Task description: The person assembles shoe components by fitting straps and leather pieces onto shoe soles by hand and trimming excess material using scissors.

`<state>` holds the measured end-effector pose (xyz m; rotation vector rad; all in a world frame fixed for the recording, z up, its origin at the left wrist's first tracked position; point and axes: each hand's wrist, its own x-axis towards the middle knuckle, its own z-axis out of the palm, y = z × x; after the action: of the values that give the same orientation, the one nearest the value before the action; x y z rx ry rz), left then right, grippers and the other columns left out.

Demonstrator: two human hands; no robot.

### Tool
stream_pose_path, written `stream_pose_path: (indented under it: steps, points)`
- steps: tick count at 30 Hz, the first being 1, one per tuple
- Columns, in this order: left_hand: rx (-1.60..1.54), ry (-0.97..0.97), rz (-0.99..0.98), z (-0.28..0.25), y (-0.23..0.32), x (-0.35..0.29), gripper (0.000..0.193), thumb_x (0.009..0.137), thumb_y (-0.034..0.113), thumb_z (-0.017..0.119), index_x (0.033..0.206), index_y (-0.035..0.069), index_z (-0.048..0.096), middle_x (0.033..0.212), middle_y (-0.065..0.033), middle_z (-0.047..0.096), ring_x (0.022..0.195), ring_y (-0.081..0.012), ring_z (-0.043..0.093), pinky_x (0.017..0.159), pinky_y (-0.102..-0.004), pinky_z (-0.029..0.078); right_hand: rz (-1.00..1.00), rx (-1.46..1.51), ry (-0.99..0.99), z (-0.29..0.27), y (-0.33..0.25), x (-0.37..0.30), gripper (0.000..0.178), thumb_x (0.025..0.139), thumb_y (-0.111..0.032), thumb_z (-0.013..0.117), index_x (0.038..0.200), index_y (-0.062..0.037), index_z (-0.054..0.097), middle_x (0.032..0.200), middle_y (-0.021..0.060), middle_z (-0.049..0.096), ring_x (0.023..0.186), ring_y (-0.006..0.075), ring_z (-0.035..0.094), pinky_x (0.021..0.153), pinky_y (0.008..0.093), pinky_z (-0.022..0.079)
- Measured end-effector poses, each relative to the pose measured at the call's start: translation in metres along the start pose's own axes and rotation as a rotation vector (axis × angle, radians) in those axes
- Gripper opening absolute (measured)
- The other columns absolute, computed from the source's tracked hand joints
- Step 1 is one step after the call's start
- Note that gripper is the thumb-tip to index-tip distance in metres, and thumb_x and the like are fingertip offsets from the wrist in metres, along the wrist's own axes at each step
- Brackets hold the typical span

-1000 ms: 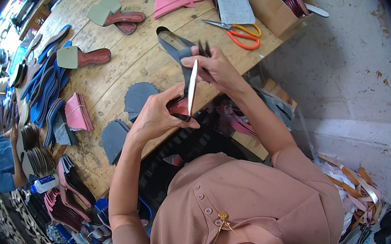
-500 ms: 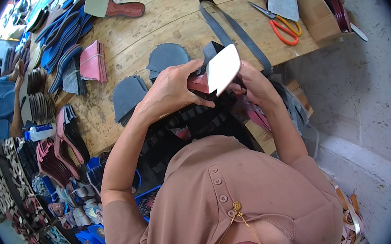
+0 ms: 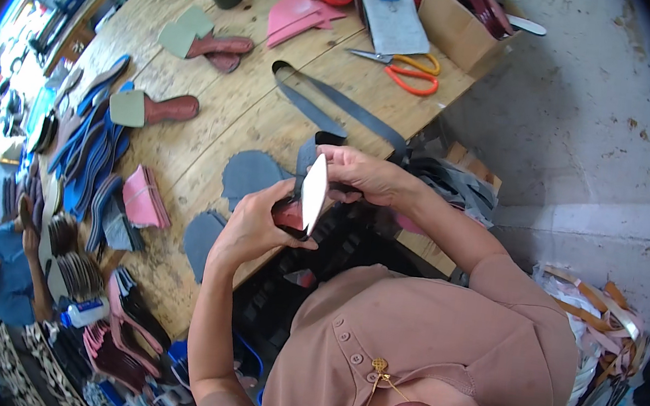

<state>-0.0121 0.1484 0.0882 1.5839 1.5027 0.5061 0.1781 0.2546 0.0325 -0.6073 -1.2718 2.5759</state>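
My left hand (image 3: 252, 227) is closed round a shoe insole, its fingers and thumb on the reddish narrow part. The insole's wide white front (image 3: 314, 195) stands tilted, nearly edge-on to me. A dark grey strip (image 3: 308, 155) rises against its far side. My right hand (image 3: 364, 177) is closed at the insole's upper corner, with thumb and forefinger pinched at the strip; its other fingers curl behind the white part. Rounded dark grey pieces (image 3: 254, 176) lie on the table just beyond my left hand. A long grey strap (image 3: 356, 109) lies looped past my right hand.
Orange-handled scissors (image 3: 411, 80) lie near the wooden table's (image 3: 214, 122) right edge, by a cardboard box (image 3: 461, 30). More insoles (image 3: 171, 109), blue pieces (image 3: 99, 145) and a pink bundle (image 3: 146, 197) lie leftward. Another person (image 3: 13, 268) is at far left.
The view has shifted, showing more of the table's far side. The insole has turned from showing its white face to nearly edge-on. My right hand has moved up to its upper corner.
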Motion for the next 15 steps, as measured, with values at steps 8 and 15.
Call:
stream_pose_path:
  steps: [8, 15]
  points:
    - [0.016, -0.021, -0.06, -0.003, 0.001, -0.003, 0.068, 0.056, 0.023, 0.09, 0.115, 0.006, 0.061, 0.086, -0.007, 0.062, 0.076, -0.0167, 0.053, 0.079, -0.0313, 0.047, -0.12, -0.12, 0.041, 0.0, -0.013, 0.001, 0.019, 0.095, -0.028, 0.059, 0.1, -0.0117, 0.051, 0.069, -0.0022, 0.057, 0.05, 0.0007, 0.042, 0.041, 0.0163, 0.027]
    - [0.121, 0.42, -0.03, 0.046, -0.027, -0.001, 0.076, 0.059, 0.016, 0.085, 0.127, 0.002, 0.054, 0.097, -0.0167, 0.064, 0.089, -0.0307, 0.063, 0.078, -0.0365, 0.05, -0.249, -0.19, 0.057, 0.007, 0.015, -0.01, 0.074, 0.093, -0.049, 0.055, 0.142, -0.0018, 0.025, 0.109, 0.0084, 0.057, 0.056, 0.0043, 0.048, 0.042, 0.0183, 0.034]
